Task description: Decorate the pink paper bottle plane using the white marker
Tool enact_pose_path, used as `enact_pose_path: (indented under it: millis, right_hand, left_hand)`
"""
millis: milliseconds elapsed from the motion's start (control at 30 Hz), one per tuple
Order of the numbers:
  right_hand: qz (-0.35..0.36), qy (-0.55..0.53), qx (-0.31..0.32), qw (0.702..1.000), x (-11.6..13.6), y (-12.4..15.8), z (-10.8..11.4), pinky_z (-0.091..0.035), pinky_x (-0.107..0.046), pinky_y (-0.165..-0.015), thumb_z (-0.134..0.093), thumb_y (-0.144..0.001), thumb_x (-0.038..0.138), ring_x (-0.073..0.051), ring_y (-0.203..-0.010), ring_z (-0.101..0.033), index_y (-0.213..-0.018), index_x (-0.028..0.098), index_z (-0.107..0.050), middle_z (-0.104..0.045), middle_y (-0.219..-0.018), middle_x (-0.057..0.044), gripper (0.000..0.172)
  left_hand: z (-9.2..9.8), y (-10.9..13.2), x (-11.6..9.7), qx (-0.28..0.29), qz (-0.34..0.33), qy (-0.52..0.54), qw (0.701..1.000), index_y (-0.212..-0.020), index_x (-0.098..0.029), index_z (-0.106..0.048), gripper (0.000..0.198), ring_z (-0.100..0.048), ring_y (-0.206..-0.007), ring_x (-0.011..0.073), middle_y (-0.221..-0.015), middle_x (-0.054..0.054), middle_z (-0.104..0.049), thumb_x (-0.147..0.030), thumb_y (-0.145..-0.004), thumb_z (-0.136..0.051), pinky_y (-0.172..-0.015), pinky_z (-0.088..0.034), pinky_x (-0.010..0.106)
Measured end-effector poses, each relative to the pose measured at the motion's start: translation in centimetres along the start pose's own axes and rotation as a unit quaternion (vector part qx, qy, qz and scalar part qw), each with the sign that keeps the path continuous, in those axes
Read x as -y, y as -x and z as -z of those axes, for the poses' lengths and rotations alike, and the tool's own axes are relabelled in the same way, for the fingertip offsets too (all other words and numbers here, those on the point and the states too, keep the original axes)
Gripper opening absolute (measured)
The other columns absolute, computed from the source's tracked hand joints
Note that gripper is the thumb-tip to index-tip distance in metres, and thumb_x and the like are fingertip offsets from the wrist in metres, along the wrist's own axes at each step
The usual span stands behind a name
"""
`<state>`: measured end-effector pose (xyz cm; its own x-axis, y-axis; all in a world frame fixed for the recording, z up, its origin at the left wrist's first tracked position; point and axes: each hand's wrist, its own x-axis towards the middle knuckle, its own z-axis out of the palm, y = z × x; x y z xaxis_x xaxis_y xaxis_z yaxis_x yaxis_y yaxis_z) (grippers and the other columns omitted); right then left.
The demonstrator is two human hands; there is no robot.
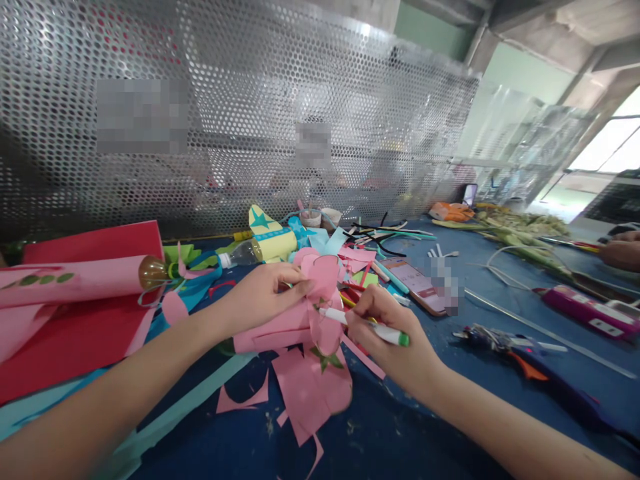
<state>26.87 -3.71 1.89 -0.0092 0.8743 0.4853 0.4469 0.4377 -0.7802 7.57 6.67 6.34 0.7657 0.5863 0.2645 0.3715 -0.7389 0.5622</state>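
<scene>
- Nearest the camera, two bare forearms come in from the bottom corners over a blue table (400,433) that is flecked with paper scraps.
- Loose pink paper offcuts (305,393) lie on the table between the arms, just below the hands. A small green star shape (327,360) sits on them.
- A long teal paper strip (170,417) lies flat under the left forearm.
- I see the left hand (260,293) with its thumb and fingers pressed together, pinching the edge of a pink paper flower (323,277). The flower is held just above the table at the centre of the view.
- The right hand (387,337) is curled round a white marker (367,325) with a green end, gripped like a pen. The marker's tip touches the flower's lower petal.
- To the left, a red sheet (75,333) lies flat. A rolled pink sheet (70,281) with green leaf shapes rests across it.
- Just behind the hands lies a clear plastic bottle (240,253) on its side. A yellow paper piece (267,233) with teal stars sits beside it.
- Right of the hands, a phone (415,283) lies face up among coloured strips.
- Further right are a dark tool with an orange part (525,360) and a magenta case (590,313), well apart from the hands.
- At the far right edge, another person's hand (620,252) rests on the table near a heap of green stems (520,233).
- A perforated metal screen (250,100) stands behind the table.
</scene>
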Motion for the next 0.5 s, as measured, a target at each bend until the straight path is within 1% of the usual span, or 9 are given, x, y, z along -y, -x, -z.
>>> enact_pose_path:
  millis: [167,400,500]
  right_hand:
    - [-0.004,-0.003,0.001,1.0,-0.09,0.01,0.04,-0.031,-0.024,-0.05,-0.053,-0.088,0.019,-0.01,-0.053,-0.036,-0.073,0.023,-0.04,-0.045,-0.061,0.006,0.02]
    - [-0.005,-0.003,0.002,1.0,-0.19,0.13,0.06,-0.031,-0.024,-0.052,-0.053,-0.088,0.019,-0.01,-0.054,-0.037,-0.073,0.023,-0.04,-0.045,-0.062,0.006,0.02]
    - [-0.002,-0.007,0.0,1.0,-0.3,0.15,0.0,-0.03,-0.024,-0.052,-0.054,-0.087,0.019,-0.01,-0.055,-0.037,-0.073,0.023,-0.04,-0.045,-0.063,0.006,0.021]
  left_hand:
    - [0.02,0.03,-0.1,0.0,0.001,0.0,1.0,-0.062,-0.018,-0.056,0.038,-0.048,-0.064,0.0141,-0.064,-0.001,-0.052,-0.034,-0.094,-0.043,-0.064,-0.038,0.027]
    - [0.06,0.0,-0.17,0.003,0.005,-0.003,1.0,-0.062,-0.018,-0.055,0.038,-0.048,-0.064,0.0142,-0.063,-0.002,-0.049,-0.034,-0.094,-0.043,-0.064,-0.038,0.027]
    - [0.06,0.03,-0.05,0.003,0.002,0.001,1.0,-0.063,-0.018,-0.056,0.037,-0.048,-0.065,0.0146,-0.065,-0.001,-0.052,-0.034,-0.094,-0.043,-0.064,-0.038,0.027]
